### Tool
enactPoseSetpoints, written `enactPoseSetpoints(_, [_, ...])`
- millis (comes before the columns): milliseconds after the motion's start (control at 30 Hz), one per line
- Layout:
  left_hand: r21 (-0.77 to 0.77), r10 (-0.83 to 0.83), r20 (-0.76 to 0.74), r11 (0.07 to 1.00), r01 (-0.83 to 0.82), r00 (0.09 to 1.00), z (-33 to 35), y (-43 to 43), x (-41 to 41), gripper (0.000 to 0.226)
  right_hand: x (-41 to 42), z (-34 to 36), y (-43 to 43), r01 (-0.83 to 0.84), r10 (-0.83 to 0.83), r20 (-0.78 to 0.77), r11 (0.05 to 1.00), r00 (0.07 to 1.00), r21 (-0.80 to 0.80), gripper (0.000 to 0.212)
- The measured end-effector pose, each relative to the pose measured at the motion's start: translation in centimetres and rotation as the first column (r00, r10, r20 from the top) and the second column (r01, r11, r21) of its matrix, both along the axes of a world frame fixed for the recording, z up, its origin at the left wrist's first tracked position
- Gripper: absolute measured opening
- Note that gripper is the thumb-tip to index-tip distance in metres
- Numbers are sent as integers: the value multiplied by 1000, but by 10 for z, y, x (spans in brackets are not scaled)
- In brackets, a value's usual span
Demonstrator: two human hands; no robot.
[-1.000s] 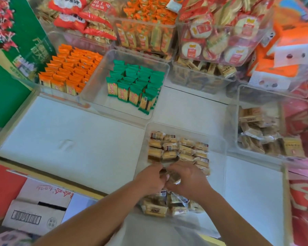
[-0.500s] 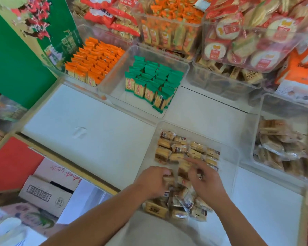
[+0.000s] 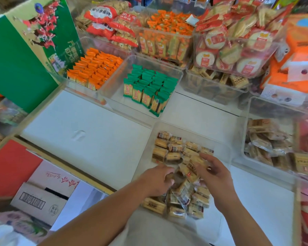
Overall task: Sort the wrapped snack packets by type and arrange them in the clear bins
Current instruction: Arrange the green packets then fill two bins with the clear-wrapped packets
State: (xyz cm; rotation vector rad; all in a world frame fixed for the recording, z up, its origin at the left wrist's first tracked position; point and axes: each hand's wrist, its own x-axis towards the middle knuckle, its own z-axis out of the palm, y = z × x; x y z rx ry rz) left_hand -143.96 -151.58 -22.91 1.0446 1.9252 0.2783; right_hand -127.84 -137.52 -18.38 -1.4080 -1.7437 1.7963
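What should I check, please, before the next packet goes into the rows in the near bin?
1. Right hand grips a packet: ok.
2. Left hand holds one: cannot tell; its fingers curl at the pile.
3. Rows tidy: ok.
4. Bare floor in the bin right of the rows: ok.
5. Pile fully sorted: not ok; packets lie loose at the near end.

Shop snack display: clear bins (image 3: pixel 114 93) heaped with wrapped snack packets (image 3: pixel 149 89); cardboard cartons (image 3: pixel 39 201) beside.
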Motion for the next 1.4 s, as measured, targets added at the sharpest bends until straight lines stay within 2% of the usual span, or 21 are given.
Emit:
enactPoseSetpoints(133, [-87, -29, 46, 996, 33, 999, -2, 4, 0, 68, 16, 0, 6, 28, -28, -2, 999, 1000, -28, 30])
enactPoseSetpoints(300, [-172, -113, -44, 980, 104, 993, -4, 12, 6, 73, 31, -2, 10, 56, -55, 9, 997, 998, -60, 29])
enactPoseSetpoints(467, [-213, -33, -101, 977, 10, 994, -10, 20, 6, 81, 32, 2, 13, 59, -59, 4, 996, 998, -70, 28])
enactPoseSetpoints(633, [-81, 43, -183, 995, -58, 982, -7, 10, 8, 50, 25, 1, 11, 21, -21, -3, 998, 1000, -67, 30])
enactPoseSetpoints(767, [36, -12, -341, 999, 25, 940, 9, 3, 1, 47, 2, 2, 9, -53, 53, -30, 999, 998, 0, 40])
enactPoseSetpoints(900, [105, -143, -587, 962, 250, 797, 25, -2, -22, 42, -30, -3, 8, -166, 167, -6, 982, 986, 90, 40])
enactPoseSetpoints(967, [112, -161, -646, 947, 302, 746, 30, -4, -38, 38, -42, -6, 9, -253, 246, 61, 955, 967, 157, 34])
enactPoseSetpoints(1067, [51, -207, -662, 947, 318, 720, 30, -2, -55, 33, -53, -20, 9, -428, 390, 193, 875, 900, 228, 35])
enactPoseSetpoints(1133, [8, -244, -668, 942, 334, 703, 26, 3, -59, 30, -57, -29, 8, -538, 452, 310, 784, 836, 309, 39])
enactPoseSetpoints(1200, [-58, -307, -658, 931, 361, 688, 22, 9, -58, 30, -61, -40, 8, -673, 494, 459, 588, 738, 450, 39])
enactPoseSetpoints(1267, [-139, -368, -659, 917, 374, 656, 17, 13, -54, 29, -63, -51, 11, -779, 503, 596, 387, 626, 492, 37])
enactPoseSetpoints(1333, [-175, -384, -681, 912, 371, 624, 12, 15, -51, 25, -64, -58, 13, -815, 478, 660, 306, 579, 493, 36])
enactPoseSetpoints(1400, [-143, -342, -708, 926, 348, 618, 8, 16, -50, 24, -64, -67, 11, -808, 403, 700, 260, 589, 529, 35])
